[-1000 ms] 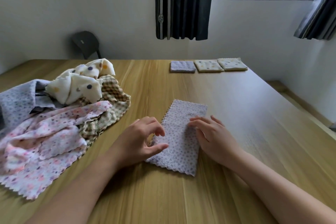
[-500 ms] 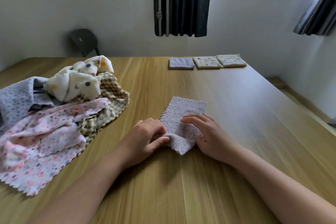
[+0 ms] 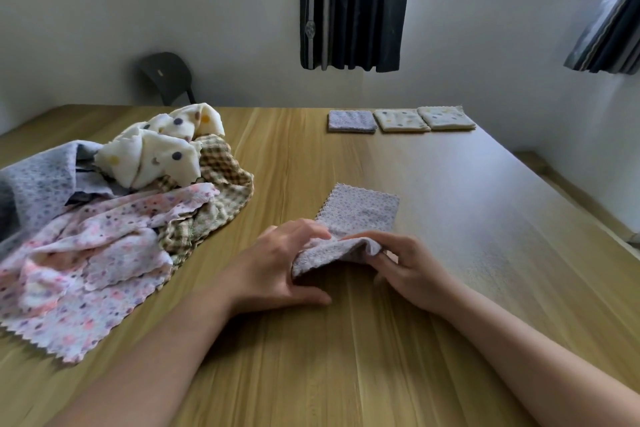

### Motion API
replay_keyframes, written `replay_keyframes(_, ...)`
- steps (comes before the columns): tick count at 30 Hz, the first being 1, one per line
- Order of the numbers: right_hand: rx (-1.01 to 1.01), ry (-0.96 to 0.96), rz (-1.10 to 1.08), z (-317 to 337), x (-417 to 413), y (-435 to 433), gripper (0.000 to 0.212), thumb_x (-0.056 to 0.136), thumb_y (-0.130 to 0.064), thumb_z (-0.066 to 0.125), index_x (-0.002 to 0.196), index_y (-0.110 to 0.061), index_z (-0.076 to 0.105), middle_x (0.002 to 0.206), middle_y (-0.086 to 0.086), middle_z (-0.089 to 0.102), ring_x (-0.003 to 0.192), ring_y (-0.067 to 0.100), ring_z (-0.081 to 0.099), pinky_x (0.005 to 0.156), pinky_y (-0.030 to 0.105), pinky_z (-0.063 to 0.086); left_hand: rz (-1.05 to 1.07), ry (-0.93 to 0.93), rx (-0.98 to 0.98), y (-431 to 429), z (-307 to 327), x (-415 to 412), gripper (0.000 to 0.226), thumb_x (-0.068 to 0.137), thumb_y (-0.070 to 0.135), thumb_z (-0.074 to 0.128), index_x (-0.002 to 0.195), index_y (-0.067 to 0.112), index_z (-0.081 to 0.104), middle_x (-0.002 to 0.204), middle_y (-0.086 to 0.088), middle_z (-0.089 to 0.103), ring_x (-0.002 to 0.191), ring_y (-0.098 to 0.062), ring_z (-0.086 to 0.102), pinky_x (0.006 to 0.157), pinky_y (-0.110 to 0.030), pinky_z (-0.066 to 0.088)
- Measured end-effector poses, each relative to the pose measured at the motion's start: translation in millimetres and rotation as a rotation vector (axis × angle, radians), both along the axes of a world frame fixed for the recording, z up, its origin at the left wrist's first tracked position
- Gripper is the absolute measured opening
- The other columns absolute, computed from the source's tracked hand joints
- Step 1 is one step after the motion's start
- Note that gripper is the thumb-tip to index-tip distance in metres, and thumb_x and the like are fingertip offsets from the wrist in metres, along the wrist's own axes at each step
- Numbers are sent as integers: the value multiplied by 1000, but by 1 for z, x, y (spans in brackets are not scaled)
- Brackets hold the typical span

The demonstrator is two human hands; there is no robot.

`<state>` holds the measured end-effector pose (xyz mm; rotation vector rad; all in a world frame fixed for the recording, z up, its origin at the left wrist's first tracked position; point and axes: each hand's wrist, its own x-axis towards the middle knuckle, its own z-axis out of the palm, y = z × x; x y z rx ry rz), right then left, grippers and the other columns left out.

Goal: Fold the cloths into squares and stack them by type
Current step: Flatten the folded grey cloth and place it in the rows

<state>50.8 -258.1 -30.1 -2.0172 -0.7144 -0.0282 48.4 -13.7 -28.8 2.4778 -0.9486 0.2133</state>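
Head view: nearest, two bare forearms are seen reaching over the wooden table (image 3: 346, 364). The near end of a lilac speckled cloth (image 3: 363, 211) is held raised off the tabletop by both hands, while its far half lies flat on the wood. The left part of the raised edge is gripped by the left hand (image 3: 277, 267), fingers curled together over the top and the thumb stretched along the table beneath. The right corner is pinched by the right hand (image 3: 412, 270) between curled fingers and thumb. To the left, unfolded cloths are heaped: a pink floral cloth (image 3: 86, 253) nearest, a brown checked cloth (image 3: 221, 177) and a grey-lilac cloth (image 3: 34, 180) behind it, a cream spotted cloth (image 3: 156, 156) on top. At the far edge three folded squares are laid in a row, just beside one another: a lilac square (image 3: 351, 121) and two cream squares (image 3: 401, 120). Beyond the table a dark chair (image 3: 166, 76) and a dark curtain (image 3: 353, 3) are seen
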Motion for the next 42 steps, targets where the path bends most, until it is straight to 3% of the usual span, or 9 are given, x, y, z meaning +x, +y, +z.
replay_keyframes(5, 117, 130, 131, 7, -4, -4, 34, 88, -43, 46, 113, -36, 67, 113, -11, 69, 102, 7, 64, 70, 20, 51, -58, -30, -176, 1, -2, 2, 31, 91, 37, 54, 110, 16, 66, 122, 5, 65, 120, -6, 55, 94, -32, 49)
replay_keyframes(9, 73, 82, 84, 6, -2, -6, 29, 89, -31, 51, 111, -37, 69, 99, 12, 70, 85, 37, 62, 66, 52, 50, -4, 37, -223, 2, 2, -3, 25, 91, 38, 51, 96, 20, 67, 86, 9, 70, 78, -6, 66, 64, -34, 51)
replay_keyframes(13, -64, -177, 69, 4, 0, -4, 19, 82, -22, 73, 98, -22, 64, 90, -12, 67, 80, 9, 64, 66, 26, 51, 26, 35, -230, 2, 3, -4, 28, 90, 43, 49, 95, 22, 67, 77, 7, 67, 70, -11, 62, 61, -39, 49)
replay_keyframes(16, -64, -243, 17, 2, -1, -3, 3, 89, -22, 65, 87, -23, 65, 76, -12, 63, 66, 8, 58, 57, 30, 46, 36, 21, -214, 1, 5, -5, 37, 91, 46, 44, 91, 17, 68, 72, 4, 65, 67, -14, 60, 62, -40, 46)
replay_keyframes(20, -59, -136, 12, 2, -9, -12, 29, 95, -30, 49, 80, -9, 62, 65, -4, 57, 58, 18, 52, 54, 36, 41, 20, -2, -183, 4, 7, -8, 32, 90, 47, 45, 93, 24, 67, 75, 8, 67, 69, -12, 60, 66, -39, 47)
replay_keyframes(25, -50, -79, 56, 4, -17, -19, 24, 96, -26, 53, 87, -9, 66, 70, -4, 61, 64, 16, 57, 58, 31, 43, -52, 94, -286, 5, 8, -9, 18, 87, 40, 57, 96, 28, 68, 86, 14, 70, 75, -10, 66, 56, -37, 52)
replay_keyframes(30, 161, 104, -99, 6, -12, -15, 26, 94, -22, 55, 78, -2, 63, 64, -3, 51, 61, 14, 45, 55, 34, 35, 90, 214, -527, -10, 13, -5, 42, 86, 54, 56, 94, 15, 71, 80, 0, 69, 71, -19, 62, 60, -34, 48)
replay_keyframes(34, 278, 287, -239, 26, -4, 0, 25, 99, -12, 46, 88, -17, 68, 85, -2, 69, 81, 13, 64, 71, 31, 56, 232, 381, -713, -26, 22, 8, 16, 89, 33, 61, 97, 22, 70, 85, 8, 72, 79, -2, 65, 64, -15, 50)
replay_keyframes(42, -44, 593, -498, 32, 50, 27, 27, 95, -16, 35, 93, -11, 61, 100, 13, 66, 89, 28, 66, 77, 44, 58, 718, 462, -221, -45, 31, 55, 24, 96, 21, 43, 94, 5, 61, 75, -8, 56, 61, -19, 54, 49, -31, 37)
